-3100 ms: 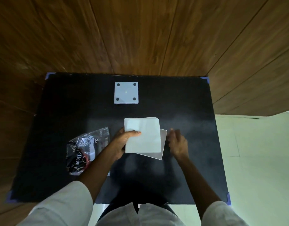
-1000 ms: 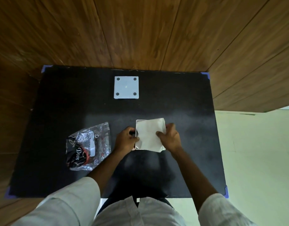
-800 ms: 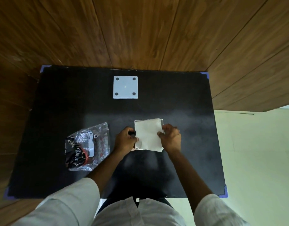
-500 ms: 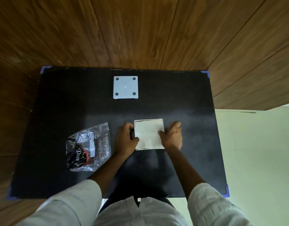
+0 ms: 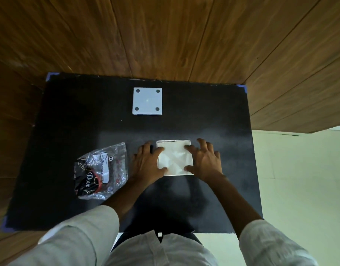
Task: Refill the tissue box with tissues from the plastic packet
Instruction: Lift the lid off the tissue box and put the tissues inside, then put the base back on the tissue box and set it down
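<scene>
Both hands lie flat with fingers spread, left hand point(image 5: 146, 166) and right hand point(image 5: 205, 162) pressing the white folded tissues point(image 5: 174, 157) into the square white tissue box point(image 5: 191, 172) mid-table. The crinkled clear plastic packet point(image 5: 101, 171) lies just left of the left hand.

Bare black tabletop point(image 5: 213, 116) open ahead of the fingertips and right of the right hand point(image 5: 203, 160), plastic packet point(image 5: 101, 170) just left of the left hand point(image 5: 146, 164), white lid point(image 5: 147, 101) well ahead.

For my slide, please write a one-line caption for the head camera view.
Both hands, left and right, press white tissues into the open tissue box; the plastic packet lies left.
</scene>
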